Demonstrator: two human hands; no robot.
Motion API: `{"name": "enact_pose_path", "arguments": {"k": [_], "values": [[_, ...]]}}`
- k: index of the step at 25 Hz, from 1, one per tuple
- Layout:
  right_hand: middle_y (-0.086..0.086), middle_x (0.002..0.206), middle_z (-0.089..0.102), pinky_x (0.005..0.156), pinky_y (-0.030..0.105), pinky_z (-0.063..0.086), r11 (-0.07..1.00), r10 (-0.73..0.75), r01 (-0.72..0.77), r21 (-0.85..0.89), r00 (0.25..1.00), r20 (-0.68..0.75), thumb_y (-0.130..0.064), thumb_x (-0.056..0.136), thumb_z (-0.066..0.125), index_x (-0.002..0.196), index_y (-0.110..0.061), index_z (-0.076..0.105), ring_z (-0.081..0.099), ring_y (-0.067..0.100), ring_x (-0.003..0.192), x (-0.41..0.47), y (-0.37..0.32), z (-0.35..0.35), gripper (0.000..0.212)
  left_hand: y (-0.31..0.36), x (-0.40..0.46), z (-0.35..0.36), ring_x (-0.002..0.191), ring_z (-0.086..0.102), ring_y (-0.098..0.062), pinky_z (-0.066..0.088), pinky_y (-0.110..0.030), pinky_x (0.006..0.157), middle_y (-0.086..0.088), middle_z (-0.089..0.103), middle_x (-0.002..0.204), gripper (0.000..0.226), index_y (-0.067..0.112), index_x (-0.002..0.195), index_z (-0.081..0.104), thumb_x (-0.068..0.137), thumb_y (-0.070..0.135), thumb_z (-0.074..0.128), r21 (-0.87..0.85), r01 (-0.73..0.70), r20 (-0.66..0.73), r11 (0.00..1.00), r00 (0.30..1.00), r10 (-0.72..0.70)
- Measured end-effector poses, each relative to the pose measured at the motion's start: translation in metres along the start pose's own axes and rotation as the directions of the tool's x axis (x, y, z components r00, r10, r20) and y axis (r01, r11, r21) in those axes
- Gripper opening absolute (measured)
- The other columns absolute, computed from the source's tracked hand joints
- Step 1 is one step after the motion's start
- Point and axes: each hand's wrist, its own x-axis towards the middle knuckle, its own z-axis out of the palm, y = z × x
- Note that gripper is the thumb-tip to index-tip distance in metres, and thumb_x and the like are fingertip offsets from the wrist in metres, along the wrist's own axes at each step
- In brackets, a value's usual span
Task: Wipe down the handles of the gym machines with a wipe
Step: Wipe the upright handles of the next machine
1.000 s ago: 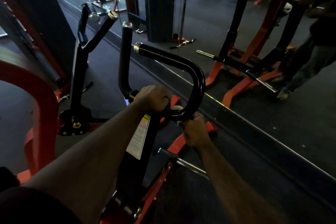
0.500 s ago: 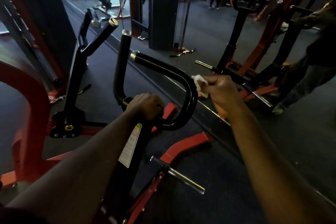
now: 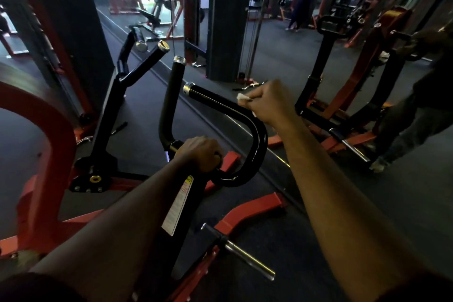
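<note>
Right grip: the right hand [image 3: 268, 103] is curled tight around a white wipe [image 3: 243, 97], pressed on the upper run of the curved black handle [image 3: 257, 144], near 1 o'clock in the view.
Left grip: the left hand [image 3: 201, 153] is wrapped round the handle's lower section just above the machine post [image 3: 181, 206], near the centre of the view, steadying it.
Change: a second ago the wipe was low at the bottom of the bend; half a second ago it was on the outer curve; now it sits higher, toward the chrome end cap [image 3: 188, 88].
Meaning: the bend looks covered, and the straight run up to the cap is what remains on this bar.
Still to do: the upright handle [image 3: 171, 103] at 11 o'clock, and the section under the left hand, appear untouched.
</note>
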Motion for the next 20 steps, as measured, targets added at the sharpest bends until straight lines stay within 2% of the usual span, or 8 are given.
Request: {"name": "enact_pose_path", "arguments": {"k": [2,4,6,9,11,15,18,20], "values": [[-0.002,0.073,0.065,0.059,0.023,0.051,0.991,-0.008,0.013,-0.130,0.999,0.038,-0.024,0.083,0.075,0.085,-0.011,0.075,0.057,0.003,0.058,0.012,-0.013,0.009,0.014,0.002,-0.003,0.000,0.081,0.064,-0.015,0.053,-0.035,0.072,0.007,0.069,0.089,0.026,0.028,0.087,0.071,0.081,0.033,0.045,0.003,-0.009,-0.018,1.000,1.000,0.009],[0.002,0.067,0.066,0.062,0.032,0.051,0.985,0.166,-0.169,0.036,0.983,0.074,-0.020,0.085,0.067,0.072,-0.011,0.069,0.059,0.012,0.058,0.012,-0.001,0.012,0.016,0.002,-0.006,0.000,0.082,0.064,-0.017,0.049,-0.032,0.070,0.005,0.069,0.090,0.024,0.026,0.087,0.071,0.083,0.030,0.048,-0.011,-0.010,-0.060,1.000,0.998,0.009],[0.012,0.070,0.071,0.061,0.031,0.045,0.833,0.319,-0.437,0.340,0.880,0.351,-0.011,0.091,0.053,0.076,-0.007,0.070,0.056,0.019,0.059,0.002,0.019,0.002,0.023,0.004,-0.010,0.004,0.084,0.065,-0.022,0.044,-0.030,0.068,-0.001,0.069,0.090,0.018,0.020,0.080,0.066,0.086,0.028,0.050,-0.001,-0.008,-0.092,1.000,0.996,0.008],[0.022,0.082,0.068,0.058,0.030,0.055,0.657,0.321,-0.660,0.364,0.682,0.657,0.001,0.097,0.035,0.093,0.005,0.062,0.061,0.022,0.061,0.007,0.022,-0.012,0.028,0.002,-0.011,0.005,0.088,0.065,-0.027,0.038,-0.030,0.067,-0.004,0.068,0.090,0.020,0.024,0.074,0.059,0.089,0.031,0.046,-0.004,-0.035,-0.104,0.999,0.994,0.035],[0.026,0.090,0.066,0.062,0.035,0.058,0.743,0.348,-0.598,0.300,0.728,0.590,0.005,0.095,0.043,0.088,0.004,0.061,0.067,0.027,0.071,0.038,-0.002,0.001,0.019,0.001,-0.009,0.003,0.092,0.065,-0.027,0.040,-0.031,0.069,-0.004,0.069,0.094,0.024,0.023,0.082,0.066,0.088,0.033,0.045,-0.016,-0.060,-0.133,0.998,0.989,0.058],[0.018,0.093,0.070,0.063,0.030,0.049,0.975,0.220,-0.214,-0.055,0.962,0.164,-0.016,0.082,0.073,0.087,-0.003,0.067,0.064,0.024,0.076,0.082,-0.053,0.061,0.015,-0.002,-0.008,0.002,0.090,0.065,-0.025,0.040,-0.028,0.069,-0.001,0.070,0.097,0.021,0.027,0.088,0.071,0.083,0.030,0.051,-0.055,-0.103,-0.173,0.993,0.981,0.092],[0.004,0.074,0.066,0.058,0.026,0.044,0.987,-0.058,0.064,-0.148,0.997,0.048,-0.025,0.090,0.068,0.083,-0.007,0.072,0.056,0.009,0.061,0.064,-0.061,0.074,0.020,-0.004,-0.007,0.003,0.087,0.065,-0.027,0.039,-0.029,0.067,-0.002,0.070,0.094,0.021,0.024,0.085,0.070,0.082,0.031,0.051,-0.077,-0.124,-0.189,0.989,0.976,0.108],[0.006,0.082,0.072,0.061,0.020,0.046,0.978,-0.134,0.145,-0.148,0.988,0.079,-0.013,0.089,0.069,0.090,-0.004,0.076,0.058,0.007,0.066,0.039,-0.048,0.054,0.012,-0.004,-0.008,0.004,0.088,0.066,-0.029,0.040,-0.030,0.067,-0.005,0.071,0.095,0.023,0.021,0.089,0.071,0.084,0.031,0.051,-0.064,-0.141,-0.199,0.988,0.972,0.126]]}}
